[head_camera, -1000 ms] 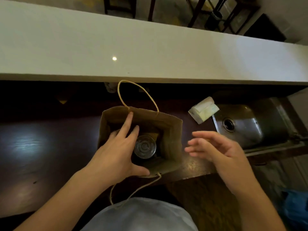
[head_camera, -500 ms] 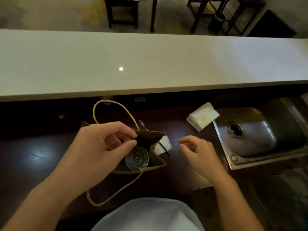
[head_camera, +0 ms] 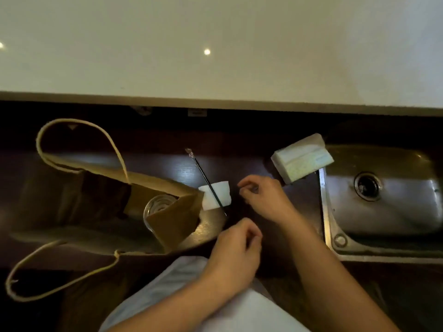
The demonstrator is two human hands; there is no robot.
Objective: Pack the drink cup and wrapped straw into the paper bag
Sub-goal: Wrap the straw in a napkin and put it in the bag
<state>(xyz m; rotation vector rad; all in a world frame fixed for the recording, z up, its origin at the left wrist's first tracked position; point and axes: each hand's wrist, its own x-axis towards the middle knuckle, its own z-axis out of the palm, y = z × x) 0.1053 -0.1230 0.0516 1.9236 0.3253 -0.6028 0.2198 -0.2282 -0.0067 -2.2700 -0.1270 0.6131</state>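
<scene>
Head view looks down on a dark wooden bench [head_camera: 187, 168] under a pale upper counter [head_camera: 215, 56]. One paper bag [head_camera: 167, 212] stands at left, its mouth partly folded in, with two rope handles [head_camera: 79, 144] looping out, one toward the far side and one toward the near edge. One drink cup [head_camera: 159, 206] sits inside the bag, upright, its clear lid showing through the mouth. One wrapped straw [head_camera: 207, 182] lies outside the bag, just beside its right edge, on a white napkin [head_camera: 217, 195]; its long axis runs diagonally from far-left to near-right, the crimped wrapper end pointing away from the person. The right hand [head_camera: 263, 197] hovers just right of the napkin, fingers curled with the grip pinched closed on nothing visible. The left hand [head_camera: 237, 250] is nearer the body, loosely fisted and empty. One stack of folded napkins [head_camera: 302, 161] rests at the rim of one steel sink [head_camera: 383, 200] on the right.
</scene>
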